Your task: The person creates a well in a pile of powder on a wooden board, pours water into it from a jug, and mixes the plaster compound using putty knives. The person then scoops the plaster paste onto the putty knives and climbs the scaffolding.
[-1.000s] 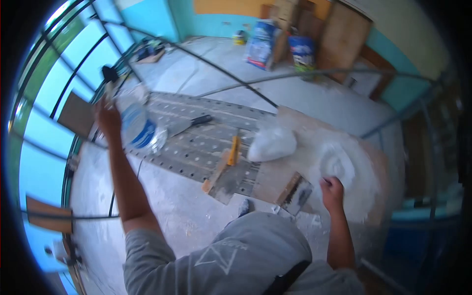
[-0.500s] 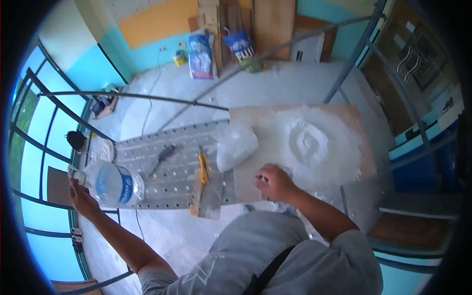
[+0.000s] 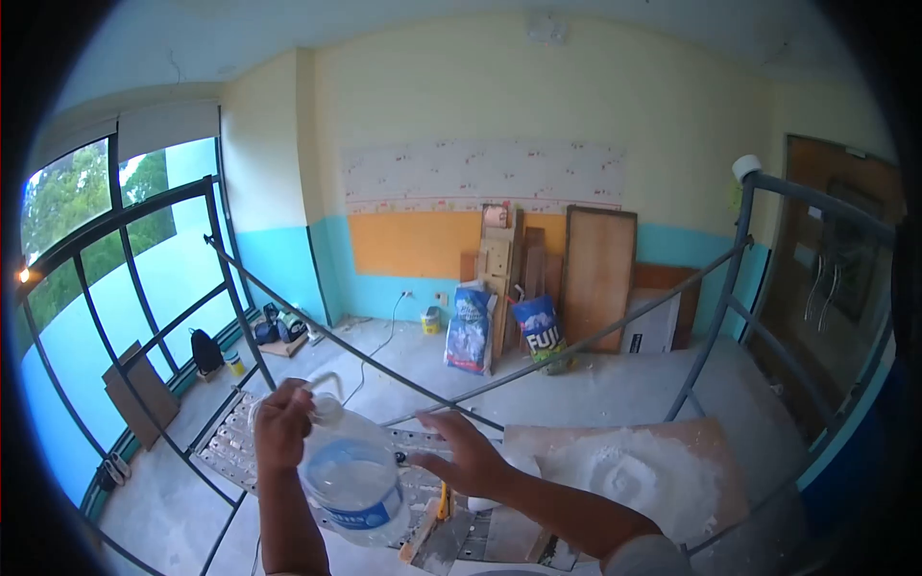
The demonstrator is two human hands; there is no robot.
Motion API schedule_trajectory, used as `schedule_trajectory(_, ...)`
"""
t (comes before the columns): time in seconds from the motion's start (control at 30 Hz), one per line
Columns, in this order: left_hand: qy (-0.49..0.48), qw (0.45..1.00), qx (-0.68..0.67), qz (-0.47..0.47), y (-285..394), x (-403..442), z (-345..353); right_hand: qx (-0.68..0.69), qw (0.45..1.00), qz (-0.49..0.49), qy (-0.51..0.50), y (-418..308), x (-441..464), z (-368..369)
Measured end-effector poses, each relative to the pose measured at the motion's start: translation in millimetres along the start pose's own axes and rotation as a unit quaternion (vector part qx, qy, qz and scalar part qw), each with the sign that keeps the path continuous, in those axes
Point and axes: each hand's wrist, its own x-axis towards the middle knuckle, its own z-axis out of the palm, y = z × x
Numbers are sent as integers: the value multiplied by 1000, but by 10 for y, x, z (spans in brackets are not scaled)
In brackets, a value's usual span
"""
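My left hand (image 3: 283, 422) is closed on the handle at the neck of a large clear water bottle (image 3: 353, 475) with a blue label, which is tilted. My right hand (image 3: 461, 453) has its fingers apart, just right of the bottle, with nothing in it. Below it, a yellow-handled tool (image 3: 444, 501) lies on the perforated metal platform (image 3: 226, 444). A white plastic bag (image 3: 514, 466) is partly hidden behind my right forearm. On a brown board (image 3: 720, 437) lies white powder (image 3: 624, 475) shaped as a ring with a mound inside.
Scaffold bars (image 3: 336, 341) cross in front of me and rise at both sides. Two bags, one marked FUJI (image 3: 543, 331), stand by the far wall near leaning wooden boards (image 3: 597, 278). A small yellow bucket (image 3: 430, 320) and a cable are on the floor.
The view has tilted up toward the far wall. My left hand has brought the bottle closer to the middle of the platform. My right hand has moved from the board's edge toward the bottle and opened.
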Motion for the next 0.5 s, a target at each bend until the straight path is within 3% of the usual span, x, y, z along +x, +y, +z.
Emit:
schedule_trajectory(0.1, -159, 973, -166, -30, -227, -30, 170, 51, 998, 21, -13, -226, 258, -37)
schedule_trajectory(0.2, -225, 955, -186, 50, -241, -121, 516, 14, 973, 119, -196, -390, 306, -270)
schedule_trajectory(0.23, -266, 946, -139, 120, -340, -98, 602, 68, 970, 147, -183, -333, 247, -253)
schedule_trajectory(0.3, -338, 921, -157, 115, -398, -114, 804, -31, 989, 139, -49, -481, 160, -360)
schedule_trajectory(0.33, -371, 901, -223, 38, -352, -141, 932, -80, 988, 132, 20, -522, 125, -422)
schedule_trajectory(0.4, -427, 870, -245, 27, -331, -108, 1147, -160, 982, 23, 103, -507, 130, -575)
schedule_trajectory(0.43, -455, 853, -255, 23, -314, -80, 1252, -162, 981, 40, 99, -574, 157, -696)
schedule_trajectory(0.47, -475, 843, -250, 27, -270, -60, 1350, -186, 979, -2, 88, -537, 177, -816)
schedule_trajectory(0.5, -495, 833, -246, 32, -227, -39, 1446, -148, 985, 73, 41, -503, 175, -944)
